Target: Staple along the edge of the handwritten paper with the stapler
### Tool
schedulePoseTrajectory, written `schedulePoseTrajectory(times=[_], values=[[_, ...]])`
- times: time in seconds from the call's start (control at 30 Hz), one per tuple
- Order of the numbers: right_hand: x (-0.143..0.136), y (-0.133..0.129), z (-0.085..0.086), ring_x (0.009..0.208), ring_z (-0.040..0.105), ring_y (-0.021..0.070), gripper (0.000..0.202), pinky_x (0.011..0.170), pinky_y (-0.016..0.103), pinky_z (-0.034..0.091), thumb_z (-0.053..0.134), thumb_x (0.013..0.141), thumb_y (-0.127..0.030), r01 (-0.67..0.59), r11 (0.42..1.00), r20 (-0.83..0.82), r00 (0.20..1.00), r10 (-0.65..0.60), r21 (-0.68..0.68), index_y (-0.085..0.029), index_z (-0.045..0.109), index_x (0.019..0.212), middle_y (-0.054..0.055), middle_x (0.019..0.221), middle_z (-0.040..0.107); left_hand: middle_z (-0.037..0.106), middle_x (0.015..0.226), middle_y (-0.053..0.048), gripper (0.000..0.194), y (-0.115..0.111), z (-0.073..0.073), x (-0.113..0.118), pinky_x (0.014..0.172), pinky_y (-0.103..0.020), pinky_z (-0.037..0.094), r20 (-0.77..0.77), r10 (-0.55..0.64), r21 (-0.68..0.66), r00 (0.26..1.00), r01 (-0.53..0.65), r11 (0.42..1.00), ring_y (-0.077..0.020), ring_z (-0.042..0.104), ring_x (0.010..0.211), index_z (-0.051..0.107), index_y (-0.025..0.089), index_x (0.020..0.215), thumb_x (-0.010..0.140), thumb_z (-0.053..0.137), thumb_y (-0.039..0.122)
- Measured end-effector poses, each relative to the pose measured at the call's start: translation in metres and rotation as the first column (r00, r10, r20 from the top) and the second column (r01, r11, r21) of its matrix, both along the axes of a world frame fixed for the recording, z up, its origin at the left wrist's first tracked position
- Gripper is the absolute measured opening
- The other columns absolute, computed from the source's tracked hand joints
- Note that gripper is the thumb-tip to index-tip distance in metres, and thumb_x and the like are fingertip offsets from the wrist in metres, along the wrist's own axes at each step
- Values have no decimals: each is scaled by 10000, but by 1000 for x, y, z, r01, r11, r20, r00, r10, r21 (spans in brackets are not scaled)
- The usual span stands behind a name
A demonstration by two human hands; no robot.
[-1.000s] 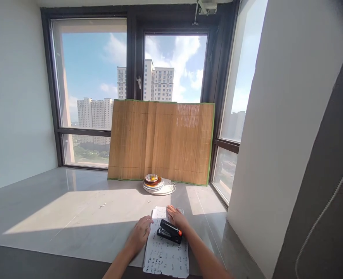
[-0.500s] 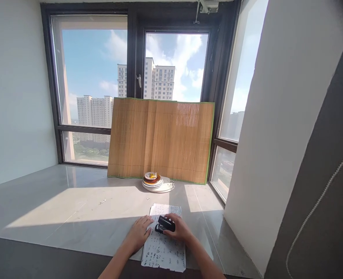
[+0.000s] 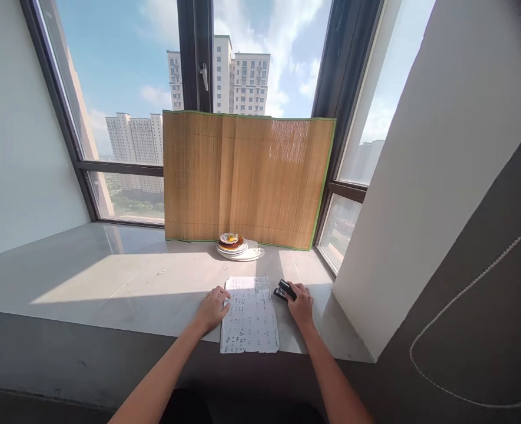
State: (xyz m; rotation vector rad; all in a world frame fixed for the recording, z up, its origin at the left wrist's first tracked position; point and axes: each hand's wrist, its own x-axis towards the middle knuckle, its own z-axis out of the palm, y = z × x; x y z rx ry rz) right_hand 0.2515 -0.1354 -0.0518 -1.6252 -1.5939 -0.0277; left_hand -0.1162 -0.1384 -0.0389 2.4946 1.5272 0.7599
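Sheets of paper (image 3: 249,318) covered in handwriting lie on the grey sill, their near end at its front edge. My left hand (image 3: 213,307) rests at the left edge of the paper, fingers slightly bent and apart, holding nothing. To the right of the paper, my right hand (image 3: 301,303) is closed around a black stapler (image 3: 285,290), which sits on or just over the sill. The stapler's jaws point left, toward the paper.
Behind the paper stands a stack of plates (image 3: 232,246) beside a round white board (image 3: 255,251). A bamboo mat (image 3: 246,176) leans against the window. Small scraps (image 3: 161,272) lie on the left of the sill (image 3: 132,300). A white wall (image 3: 384,206) rises at the right.
My right hand has carried the stapler off the paper to its right. My left hand stays at the paper's left edge. The view has tilted down.
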Motion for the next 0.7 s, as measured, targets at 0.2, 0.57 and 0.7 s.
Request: schedulePoseTrajectory(times=[0.2,0.57,0.7], values=[[-8,-2,3,1158,613,291,508,972,418,396,597,966,-168,-80,995,116,990,86,-56,-323,672,1444,87,1212,729,589,1512,-141,368,26,8,36,1234,-540,396,-103,-129,-29,986,127,992,-331,518,1444,705,225,1331,1015,551,334],[-2,7,0,1142,589,289,501,971,425,464,533,970,-184,-235,972,60,970,236,-28,-277,681,1439,94,1218,723,442,1692,-93,537,32,7,95,1296,-636,235,-180,-346,-169,921,318,933,-367,360,1577,560,343,1564,1044,552,480],[-1,8,0,1124,597,282,490,961,424,503,513,1007,-218,-303,953,87,950,301,10,-257,652,1476,105,1222,712,366,1742,-47,541,31,4,99,1280,-703,172,-163,-389,-186,907,359,915,-404,302,1600,504,446,1594,1055,530,477]])
